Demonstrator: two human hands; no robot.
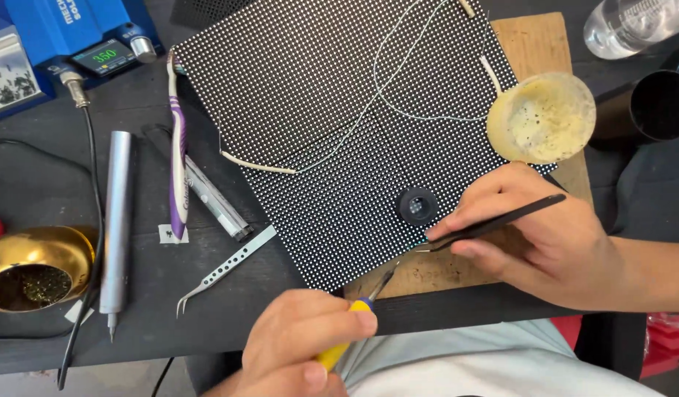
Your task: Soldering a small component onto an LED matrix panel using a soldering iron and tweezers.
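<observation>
**Point rework at the panel's lower edge: tools on station**

The black dot-matrix panel (pixel 332 110) lies tilted on the bench, partly over a wooden board (pixel 534 44). Work is concentrated at its lower edge, at about 5 o'clock from the panel centre.

**Hand state.** The right hand (pixel 534 235) pinches black tweezers (pixel 494 223) between thumb and fingers; the tips rest at the panel edge. The left hand (pixel 299 345) is closed around the yellow handle of a soldering iron (pixel 350 327), whose thin tip points up toward the tweezer tips. The two tips are just beside each other; contact cannot be confirmed.

**Progress.** Judged from the layout, both tools are positioned at one spot on the panel, so the work appears to be in mid-step. No removed or waiting part can be made out; the scale is too small. A small black lens ring (pixel 417 206) sits on the panel just above the work spot.

**Surroundings.**
- 12 to 1 o'clock: thin white wire (pixel 398 66) looped over the panel; shallow yellowed dish (pixel 542 117) at the board's edge.
- 9 o'clock: toothbrush (pixel 178 154), silver tweezers (pixel 225 268), silver cylindrical tool (pixel 116 220).
- 8 o'clock: brass bowl (pixel 38 265) of tip cleaner.
- 10 o'clock: blue station (pixel 67 33) with lit display.

**Obstructions.** The lens ring and wire loop lie near the work spot.
</observation>
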